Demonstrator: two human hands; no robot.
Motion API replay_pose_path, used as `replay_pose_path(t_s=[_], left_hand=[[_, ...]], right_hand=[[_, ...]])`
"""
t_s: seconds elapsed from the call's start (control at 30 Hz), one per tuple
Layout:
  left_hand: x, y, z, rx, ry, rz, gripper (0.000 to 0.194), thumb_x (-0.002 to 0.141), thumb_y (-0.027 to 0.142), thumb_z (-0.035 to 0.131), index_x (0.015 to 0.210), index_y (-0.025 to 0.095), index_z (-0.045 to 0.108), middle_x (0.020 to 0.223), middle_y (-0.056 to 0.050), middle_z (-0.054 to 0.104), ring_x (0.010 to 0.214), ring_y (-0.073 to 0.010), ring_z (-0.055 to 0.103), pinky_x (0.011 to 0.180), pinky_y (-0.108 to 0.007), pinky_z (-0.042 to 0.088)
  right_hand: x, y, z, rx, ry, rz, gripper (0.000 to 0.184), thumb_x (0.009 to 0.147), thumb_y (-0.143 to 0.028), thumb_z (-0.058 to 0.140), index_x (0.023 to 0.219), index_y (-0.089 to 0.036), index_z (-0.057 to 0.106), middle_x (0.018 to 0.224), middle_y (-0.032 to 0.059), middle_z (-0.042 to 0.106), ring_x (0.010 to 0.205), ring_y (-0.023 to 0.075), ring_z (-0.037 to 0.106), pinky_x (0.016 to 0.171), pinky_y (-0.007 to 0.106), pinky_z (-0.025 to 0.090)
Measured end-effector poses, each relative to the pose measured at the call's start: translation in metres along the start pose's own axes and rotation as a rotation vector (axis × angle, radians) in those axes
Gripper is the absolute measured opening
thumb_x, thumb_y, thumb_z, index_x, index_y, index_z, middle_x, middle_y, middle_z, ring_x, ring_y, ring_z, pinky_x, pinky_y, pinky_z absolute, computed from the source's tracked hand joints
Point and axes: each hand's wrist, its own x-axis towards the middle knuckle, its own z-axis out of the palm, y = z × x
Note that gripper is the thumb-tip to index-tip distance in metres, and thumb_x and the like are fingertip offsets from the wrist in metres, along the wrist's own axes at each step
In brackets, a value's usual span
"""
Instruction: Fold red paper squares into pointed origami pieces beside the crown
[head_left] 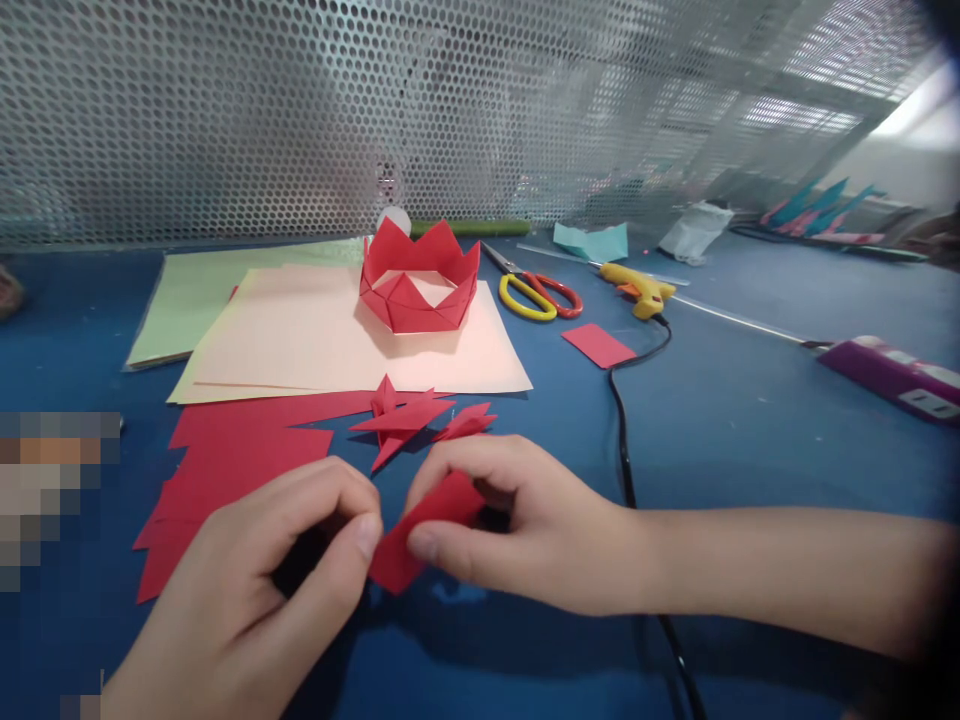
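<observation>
While the right hand [517, 515] pinches a red paper piece [459, 494] between thumb and fingers at the lower centre of the frame, the left hand [281, 570] appears to pinch its left edge. Uneven pull between these grips could skew a crease or tear the paper; forward-drifting knuckles could crush the pointed folded shapes [403, 418] just beyond. The paper looks matt and crisp enough for angular folds, like those of the zigzag-rimmed red ring [427, 312] at upper centre, which stands on flat, pale sheets [285, 330] over a smooth blue counter [757, 450].
</observation>
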Motion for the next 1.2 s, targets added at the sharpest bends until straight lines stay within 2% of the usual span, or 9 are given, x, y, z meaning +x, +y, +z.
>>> replay_pose_path(t_s=[0.1, 0.2, 0.3, 0.4, 0.47, 0.53, 0.63, 1.0, 1.2], left_hand=[[0.003, -0.010, 0.000, 0.009, -0.064, 0.052, 0.030, 0.088, 0.045, 0.043, 0.066, 0.027, 0.053, 0.067, 0.007, 0.060, 0.062, -0.0072, 0.057, 0.055, -0.015, 0.044], [0.006, -0.024, 0.000, 0.046, -0.109, 0.121, 0.019, 0.087, 0.045, 0.049, 0.079, 0.031, 0.060, 0.073, 0.009, 0.066, 0.066, -0.0063, 0.064, 0.056, -0.010, 0.047], [0.006, -0.028, 0.000, 0.037, -0.108, 0.069, 0.018, 0.086, 0.047, 0.053, 0.094, 0.034, 0.062, 0.075, 0.011, 0.067, 0.070, -0.0070, 0.067, 0.058, -0.009, 0.049], [0.006, -0.024, -0.001, 0.041, -0.097, -0.013, 0.020, 0.084, 0.049, 0.054, 0.081, 0.031, 0.063, 0.070, 0.010, 0.066, 0.065, -0.0065, 0.063, 0.055, -0.009, 0.046], [0.006, -0.022, -0.002, 0.000, -0.093, -0.040, 0.022, 0.081, 0.047, 0.056, 0.072, 0.028, 0.062, 0.066, 0.008, 0.064, 0.060, -0.0070, 0.061, 0.052, -0.011, 0.046], [0.006, -0.021, -0.003, -0.044, -0.087, -0.030, 0.021, 0.079, 0.044, 0.057, 0.067, 0.027, 0.060, 0.062, 0.007, 0.062, 0.057, -0.0079, 0.061, 0.051, -0.013, 0.047], [0.008, -0.020, -0.005, -0.059, -0.083, -0.015, 0.021, 0.077, 0.040, 0.058, 0.062, 0.025, 0.059, 0.058, 0.007, 0.059, 0.053, -0.0078, 0.058, 0.048, -0.014, 0.047], [0.015, -0.014, -0.005, -0.141, -0.083, 0.022, 0.032, 0.079, 0.047, 0.061, 0.059, 0.023, 0.052, 0.058, 0.006, 0.059, 0.050, -0.0079, 0.059, 0.045, -0.014, 0.048], [0.013, -0.017, -0.007, -0.087, -0.126, 0.013, 0.038, 0.086, 0.053, 0.050, 0.062, 0.024, 0.056, 0.053, 0.007, 0.053, 0.046, -0.0054, 0.050, 0.042, -0.011, 0.042]], right_hand=[[0.000, 0.001, 0.001, -0.026, 0.108, -0.042, 0.014, 0.085, -0.017, 0.063, 0.098, -0.017, 0.059, 0.084, 0.0005, 0.065, 0.070, 0.0096, 0.062, 0.064, 0.020, 0.052], [0.000, 0.003, 0.003, -0.102, 0.198, -0.144, 0.018, 0.083, -0.009, 0.060, 0.099, -0.018, 0.057, 0.090, 0.0004, 0.066, 0.077, 0.0094, 0.065, 0.072, 0.021, 0.055], [-0.001, 0.005, 0.004, -0.041, 0.223, -0.153, 0.015, 0.086, -0.008, 0.057, 0.095, -0.019, 0.054, 0.085, -0.0020, 0.064, 0.076, 0.0085, 0.067, 0.073, 0.021, 0.056], [-0.004, 0.007, 0.004, -0.022, 0.223, -0.154, 0.017, 0.090, -0.007, 0.054, 0.101, -0.020, 0.051, 0.080, -0.0038, 0.060, 0.070, 0.0076, 0.065, 0.066, 0.019, 0.056], [-0.006, 0.008, 0.003, -0.183, 0.250, -0.253, 0.028, 0.089, -0.006, 0.056, 0.111, -0.021, 0.053, 0.093, -0.0004, 0.060, 0.070, 0.0068, 0.060, 0.066, 0.020, 0.055], [-0.007, 0.008, 0.003, -0.392, 0.267, -0.394, 0.032, 0.088, -0.008, 0.061, 0.117, -0.023, 0.057, 0.109, 0.0045, 0.055, 0.087, 0.0106, 0.058, 0.075, 0.022, 0.055], [-0.007, 0.007, 0.002, -0.526, 0.230, -0.492, 0.018, 0.089, -0.013, 0.066, 0.106, -0.021, 0.065, 0.117, 0.0069, 0.049, 0.110, 0.0151, 0.054, 0.088, 0.023, 0.054], [-0.006, 0.009, 0.001, -0.684, 0.212, -0.521, 0.007, 0.090, -0.023, 0.067, 0.092, -0.016, 0.065, 0.099, 0.0052, 0.059, 0.095, 0.0120, 0.060, 0.085, 0.021, 0.053], [-0.008, 0.008, 0.001, -1.024, 0.149, -0.672, 0.017, 0.095, -0.026, 0.060, 0.083, -0.016, 0.066, 0.083, 0.0015, 0.068, 0.074, 0.0141, 0.054, 0.072, 0.029, 0.046]])
